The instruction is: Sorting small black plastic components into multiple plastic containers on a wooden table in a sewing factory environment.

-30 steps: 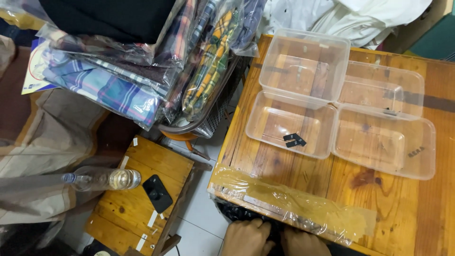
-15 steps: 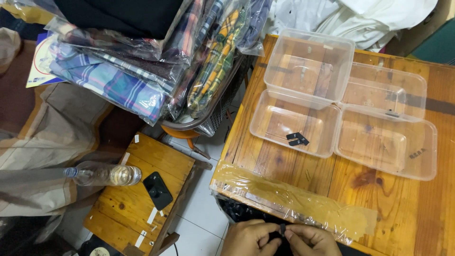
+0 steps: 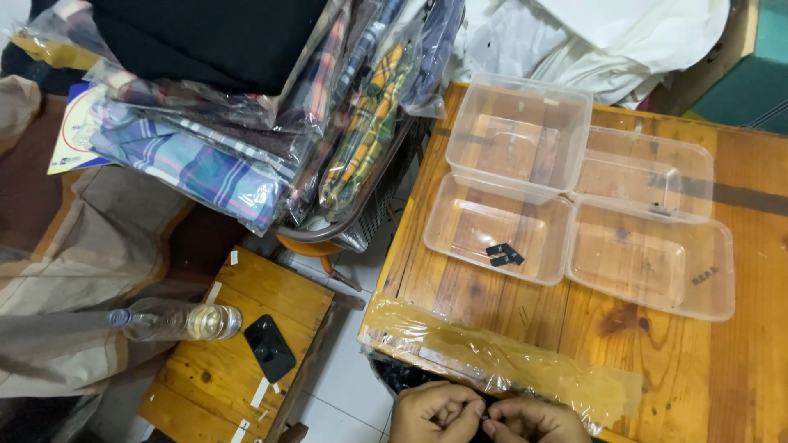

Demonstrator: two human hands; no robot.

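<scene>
- At the bottom edge of the view, the left hand (image 3: 437, 412) and the right hand (image 3: 532, 422) meet fingertip to fingertip, both pinched shut on a small dark piece (image 3: 484, 416) too tiny to identify.
- Both hands sit just below the near edge of the wooden worktop (image 3: 657, 369), beside a crumpled yellowish clear plastic bag (image 3: 509, 361) lying along that edge.
- Farther back on the worktop stand four clear plastic containers in a two-by-two block, touching each other.
- The near-left container (image 3: 460, 234) holds a few small black pieces (image 3: 504, 255); the near-right container (image 3: 648, 267) has a small dark piece near its right wall.
- The far-left container (image 3: 517, 135) stands taller than the rest; the far-right container (image 3: 648, 168) shows a small dark bit by its front wall.
- Left of the worktop, a pile of folded plaid shirts in clear bags (image 3: 246, 156) rests in a basket.
- On a low wooden stool (image 3: 238, 361) lie a clear plastic bottle (image 3: 176, 320) and a flat black object (image 3: 269, 348).
</scene>
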